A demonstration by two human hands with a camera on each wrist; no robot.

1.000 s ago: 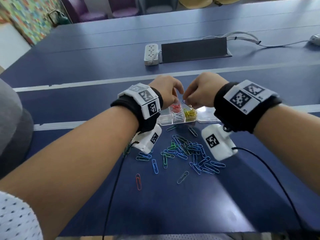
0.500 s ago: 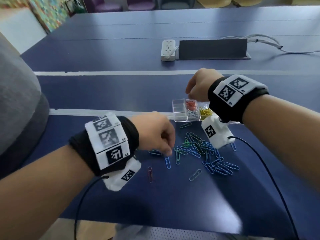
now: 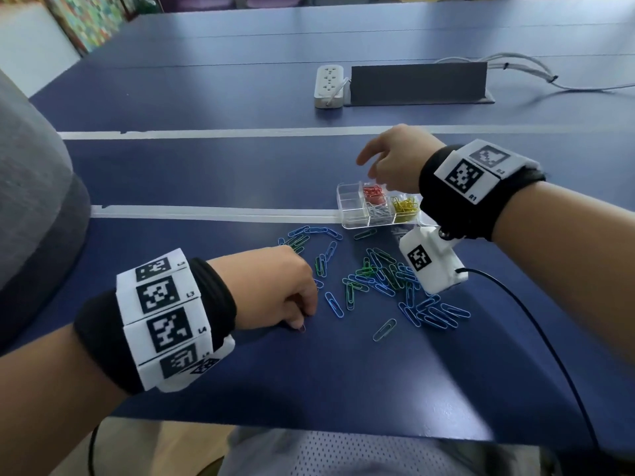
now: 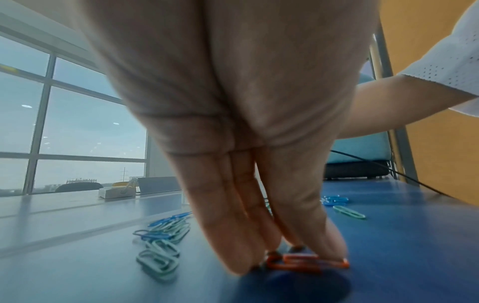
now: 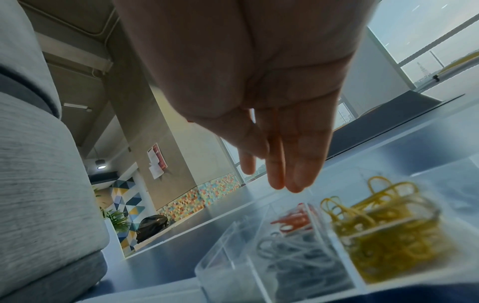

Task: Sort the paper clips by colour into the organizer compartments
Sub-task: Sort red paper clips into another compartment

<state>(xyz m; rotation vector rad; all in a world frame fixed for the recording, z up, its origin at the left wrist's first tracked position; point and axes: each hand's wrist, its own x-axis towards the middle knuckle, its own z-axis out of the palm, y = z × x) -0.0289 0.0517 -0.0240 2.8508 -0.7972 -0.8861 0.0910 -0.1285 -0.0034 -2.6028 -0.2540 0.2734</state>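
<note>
Down low, orange paper clip [image 4: 307, 264] under left hand [image 3: 275, 286] fingertips [image 4: 334, 253]

An office meeting room — a long blue conference table [image 3: 240, 166] with a power strip [image 3: 329, 85] well beyond the hands, upholstered chairs [image 3: 261, 1], floor-to-ceiling windows [image 4: 64, 123] — a colourful tiled wall [image 5: 202, 196].

The left wristband [image 3: 161, 319] is showing black-and-white square codes with small labels "L3" and "L4" beside two of them; the other labels are too blurred to read. The right wristband [image 3: 481, 170] is showing "R1" beside one code.
</note>
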